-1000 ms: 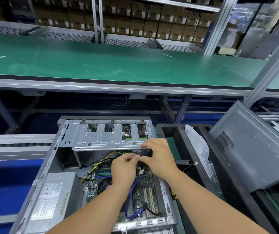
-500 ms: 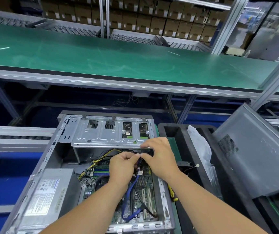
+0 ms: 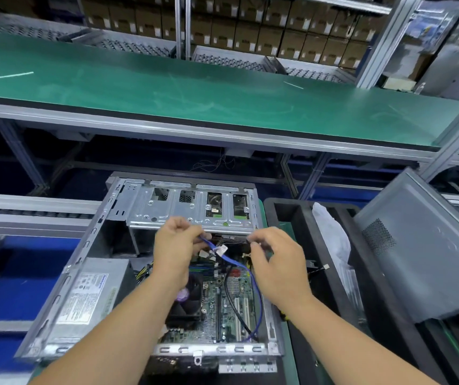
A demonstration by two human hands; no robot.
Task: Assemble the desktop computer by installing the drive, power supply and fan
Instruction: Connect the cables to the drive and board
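Head view, open desktop case (image 3: 92, 245) lying on its side, interior facing up.

Left: blue surface (image 3: 6, 287) beside the case, a roller conveyor rail (image 3: 28, 212) behind it. Power supply (image 3: 89, 298) sits in the near-left corner of the case, white label up.

Centre: metal drive cage (image 3: 184, 207) spans the far end of the case; a drive shows through the two right-hand cutouts, green tabs below them. Motherboard (image 3: 222, 309) on the case floor, with the dark CPU fan (image 3: 186, 301) just left of the expansion slots.

Left hand (image 3: 175, 251): raised over the board just in front of the cage edge, fingers curled, thumb and fingers pinching the upper end of a blue cable (image 3: 253, 284). The cable runs down to the right, carries a white tag near the hand, then loops along the right side of the board to the near edge.

Right hand (image 3: 275, 259): level with the left, apart from it, fingers curled with fingertips gathered near small connectors under the cage. Cannot tell whether it has hold of anything.

Right: black foam tray (image 3: 295, 218) beside the case, with a clear plastic bag (image 3: 331, 237) in it. Grey side panel (image 3: 428, 245) leans tilted over the tray's right side.

Behind: long green counter (image 3: 195, 90), shelves of cardboard boxes (image 3: 250, 26) beyond.
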